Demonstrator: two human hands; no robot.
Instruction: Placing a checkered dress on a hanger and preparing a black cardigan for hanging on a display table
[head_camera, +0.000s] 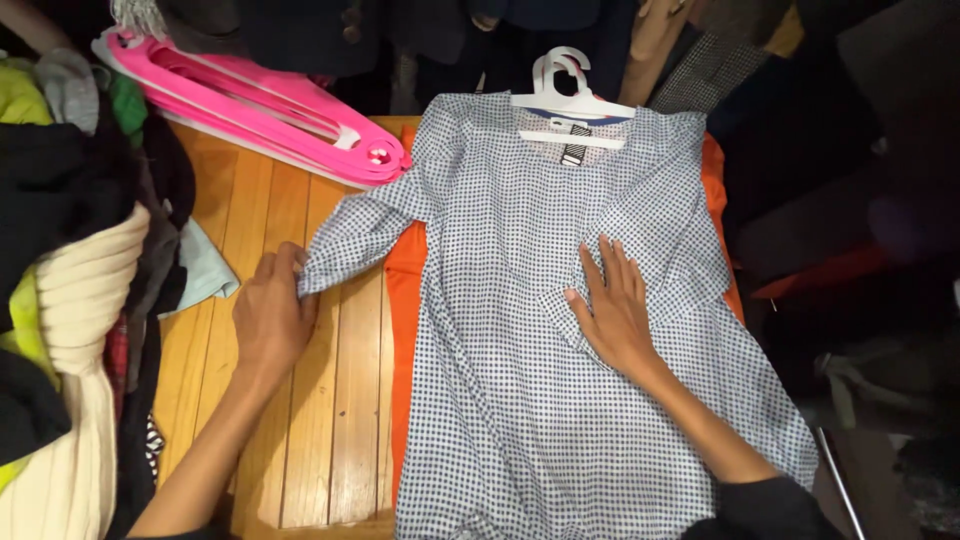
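The left hand (270, 315) pinches the cuff of the left-lying sleeve (355, 235) of a blue-and-white checked dress (530, 380), fingers closed on the fabric edge where it reaches out over the wooden table (300, 430). The right hand (615, 305) lies flat and open on the chest of the dress, fingers spread, pressing the cloth down without gripping anything. The dress is spread face up across the middle of the table, its neck still on a white plastic hanger (568, 95) at the far edge, its hem running off toward the person. Under the dress lies an orange garment (405, 300), showing as a strip along the left side of the dress and again by the far right shoulder. Beyond the sleeve, at the far left corner of the table, sits a stack of pink hangers (260, 105), near the sleeve but not touching it. Along the left edge of the table a pile of clothes (70, 280) is heaped, with a cream ribbed knit, black pieces and some yellow-green cloth among them. Dark garments hang behind the table.
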